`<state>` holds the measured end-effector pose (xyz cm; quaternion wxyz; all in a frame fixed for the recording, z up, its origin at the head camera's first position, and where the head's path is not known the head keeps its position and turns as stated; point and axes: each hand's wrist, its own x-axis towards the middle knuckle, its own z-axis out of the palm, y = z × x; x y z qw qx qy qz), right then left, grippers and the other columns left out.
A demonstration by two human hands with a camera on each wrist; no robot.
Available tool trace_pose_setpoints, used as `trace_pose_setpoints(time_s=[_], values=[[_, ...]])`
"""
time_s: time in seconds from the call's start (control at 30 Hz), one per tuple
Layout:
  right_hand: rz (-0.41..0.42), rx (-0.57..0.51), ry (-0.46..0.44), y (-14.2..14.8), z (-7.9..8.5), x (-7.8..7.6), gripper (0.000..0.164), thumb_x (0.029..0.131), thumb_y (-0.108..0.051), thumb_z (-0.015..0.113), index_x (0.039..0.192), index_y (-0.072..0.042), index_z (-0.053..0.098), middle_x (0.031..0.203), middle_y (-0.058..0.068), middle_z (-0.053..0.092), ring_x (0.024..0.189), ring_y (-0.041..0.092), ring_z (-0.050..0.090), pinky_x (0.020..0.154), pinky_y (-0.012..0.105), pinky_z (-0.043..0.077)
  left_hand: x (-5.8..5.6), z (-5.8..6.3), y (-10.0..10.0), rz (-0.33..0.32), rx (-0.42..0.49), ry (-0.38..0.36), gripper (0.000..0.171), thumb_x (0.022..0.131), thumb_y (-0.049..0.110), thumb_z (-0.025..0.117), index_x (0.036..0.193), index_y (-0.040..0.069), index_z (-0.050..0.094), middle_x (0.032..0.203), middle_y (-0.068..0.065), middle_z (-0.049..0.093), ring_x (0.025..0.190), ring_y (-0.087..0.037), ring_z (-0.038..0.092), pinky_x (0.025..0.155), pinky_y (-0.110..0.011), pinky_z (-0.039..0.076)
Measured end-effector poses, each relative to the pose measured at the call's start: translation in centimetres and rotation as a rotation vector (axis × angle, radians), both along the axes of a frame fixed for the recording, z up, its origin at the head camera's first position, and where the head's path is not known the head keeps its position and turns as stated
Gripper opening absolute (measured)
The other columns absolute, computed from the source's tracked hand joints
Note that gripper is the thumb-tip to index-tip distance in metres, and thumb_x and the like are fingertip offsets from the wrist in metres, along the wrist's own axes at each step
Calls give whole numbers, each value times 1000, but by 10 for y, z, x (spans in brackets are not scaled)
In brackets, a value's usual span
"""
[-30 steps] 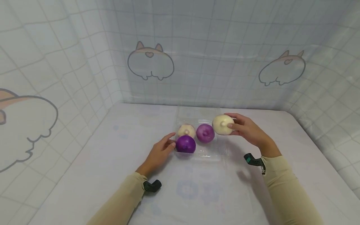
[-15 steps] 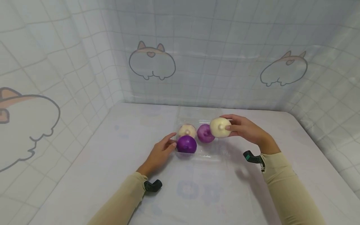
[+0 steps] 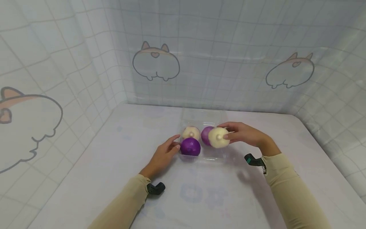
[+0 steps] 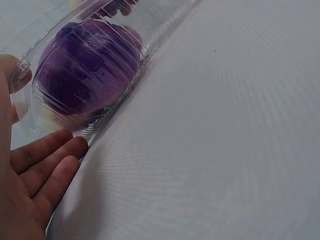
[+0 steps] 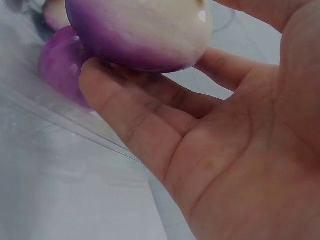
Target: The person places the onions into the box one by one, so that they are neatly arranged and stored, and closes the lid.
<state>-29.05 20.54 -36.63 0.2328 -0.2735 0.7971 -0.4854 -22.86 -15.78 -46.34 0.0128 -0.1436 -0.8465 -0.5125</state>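
My right hand (image 3: 243,135) holds a white-and-purple turnip (image 3: 218,137) over the right part of a clear plastic container (image 3: 211,158). It hides part of a lighter purple turnip (image 3: 205,135) behind it. In the right wrist view, fingers (image 5: 110,95) support the held turnip (image 5: 145,30) from below. Inside the container's left part, a pale turnip (image 3: 191,132) lies behind a dark purple turnip (image 3: 190,147). My left hand (image 3: 163,156) touches the container's left side, its fingers (image 4: 55,175) fairly straight by the lower corner in the left wrist view.
The container's clear lid (image 3: 203,114) lies open toward the back. A pale cloth (image 3: 128,136) covers the table, and a white gridded curtain (image 3: 217,63) with animal drawings hangs behind and at the sides. Each sleeved wrist wears a black device (image 3: 155,189).
My right hand has moved left and toward me with its turnip, lower over the container, now covering more of the lighter purple turnip. The left hand stays at the container's side.
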Motion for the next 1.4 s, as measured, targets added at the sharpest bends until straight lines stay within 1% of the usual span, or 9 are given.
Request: trace_pose_setpoints(time_s=[0.17, 0.43, 0.53, 0.7, 0.8, 0.93, 1.1, 1.33, 1.4], values=[[39, 73, 23, -6, 1, 2, 54, 95, -29, 68, 144, -12, 52, 126, 10, 64, 114, 28, 61, 94, 41, 52, 1, 2, 0, -1, -8, 8, 48, 104, 33, 55, 151, 30, 45, 121, -1, 66, 113, -18, 62, 100, -44, 48], [77, 150, 53, -12, 4, 2, 54, 95, -33, 67, 143, -12, 52, 125, 9, 64, 112, 26, 61, 94, 40, 51, 2, 2, 0, -7, -10, 22, 47, 105, 30, 54, 151, 28, 45, 120, -4, 66, 111, -19, 63, 99, -44, 49], [88, 153, 62, -13, 5, 3, 53, 94, -33, 68, 142, -14, 54, 125, 8, 64, 112, 26, 60, 94, 42, 50, 1, 2, 0, -7, -18, 29, 47, 105, 29, 54, 151, 28, 45, 120, -5, 66, 111, -20, 63, 99, -45, 49], [89, 148, 40, -15, 2, 5, 51, 93, -31, 70, 140, -15, 56, 123, 8, 64, 112, 27, 60, 95, 43, 49, 2, 2, 0, -3, -20, 26, 47, 105, 29, 54, 151, 28, 45, 121, -6, 66, 111, -20, 63, 99, -46, 49], [90, 163, 35, -17, 0, 7, 51, 93, -32, 70, 139, -15, 56, 123, 7, 64, 114, 26, 59, 95, 43, 49, 2, 2, 0, 0, -20, 25, 47, 105, 29, 54, 151, 28, 45, 120, -5, 66, 110, -20, 63, 99, -45, 49], [95, 168, 28, -20, -1, 8, 49, 92, -33, 71, 135, -14, 58, 124, 7, 64, 115, 25, 58, 95, 43, 48, 2, 2, 0, -2, -16, 27, 47, 105, 29, 54, 151, 28, 45, 120, -6, 67, 110, -20, 64, 99, -45, 49], [97, 149, 0, -23, -3, 9, 46, 92, -29, 72, 130, -9, 57, 122, 9, 65, 115, 26, 59, 95, 43, 48, 2, 2, 0, 0, -14, 20, 47, 105, 30, 55, 151, 28, 46, 121, -5, 67, 111, -20, 63, 99, -45, 49], [78, 203, 53, -26, -3, 9, 46, 90, -33, 74, 129, -12, 60, 122, 5, 63, 117, 25, 57, 95, 43, 47, 3, 4, 0, 3, -21, 13, 47, 105, 31, 54, 151, 29, 45, 121, -5, 66, 111, -20, 63, 100, -45, 48], [74, 212, 56, -27, -4, 9, 47, 90, -34, 74, 129, -12, 60, 122, 5, 63, 117, 25, 57, 94, 42, 48, 3, 4, 0, 4, -21, 10, 47, 105, 31, 54, 151, 29, 45, 121, -5, 66, 111, -20, 63, 100, -45, 48]])
